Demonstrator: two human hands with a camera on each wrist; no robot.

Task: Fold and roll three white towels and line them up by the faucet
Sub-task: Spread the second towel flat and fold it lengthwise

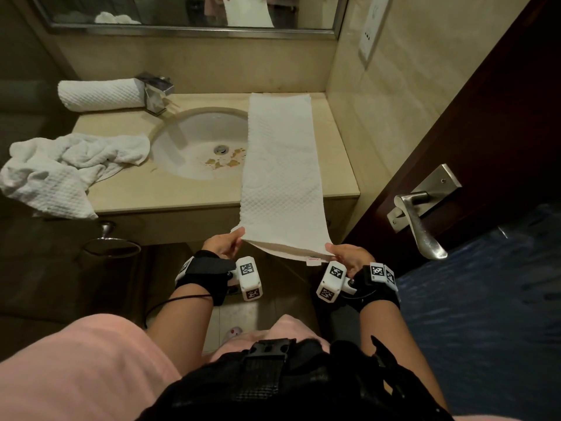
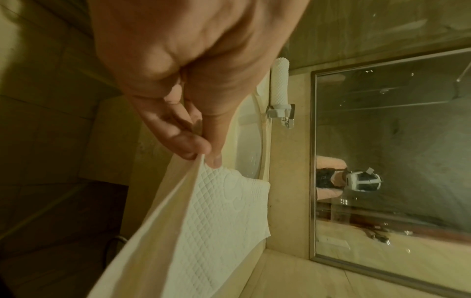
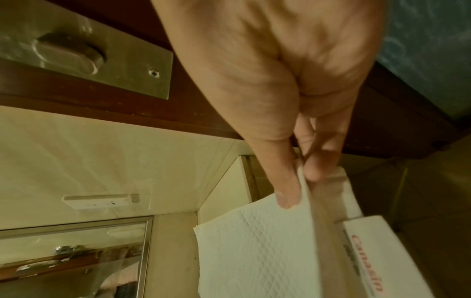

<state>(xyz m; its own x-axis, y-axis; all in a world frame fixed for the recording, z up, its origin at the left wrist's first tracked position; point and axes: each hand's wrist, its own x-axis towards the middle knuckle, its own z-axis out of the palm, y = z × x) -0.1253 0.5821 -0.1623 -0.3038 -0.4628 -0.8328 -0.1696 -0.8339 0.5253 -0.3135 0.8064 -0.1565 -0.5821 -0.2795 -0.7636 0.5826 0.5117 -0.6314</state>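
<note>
From the head view, your folded towel (image 1: pixel 280 165) lies as a long narrow strip, its long axis running from the back wall toward you, across the right side of the bench (image 1: pixel 337 141) and partly over the sink (image 1: pixel 194 141). Its near end hangs past the bench edge, where your left hand (image 1: pixel 223 244) pinches the left corner and your right hand (image 1: pixel 349 256) pinches the right corner. The cloth is white with a quilted diamond weave. A rolled towel (image 1: pixel 100 94) lies crosswise beside the chrome faucet (image 1: pixel 156 92), touching it on its left. A crumpled towel (image 1: pixel 60 168) sits heaped on the bench's left end, draping over the edge.

In the left wrist view, your fingers (image 2: pixel 186 145) close thumb against forefinger on the folded towel's corner, and the layered edges fan away below. The rolled towel is a knobbly cylinder end-on to the faucet.

In the right wrist view, your thumb and fingers (image 3: pixel 288 193) clamp the stacked layers; a sewn label (image 3: pixel 367 262) with red lettering sits at that corner.
</note>
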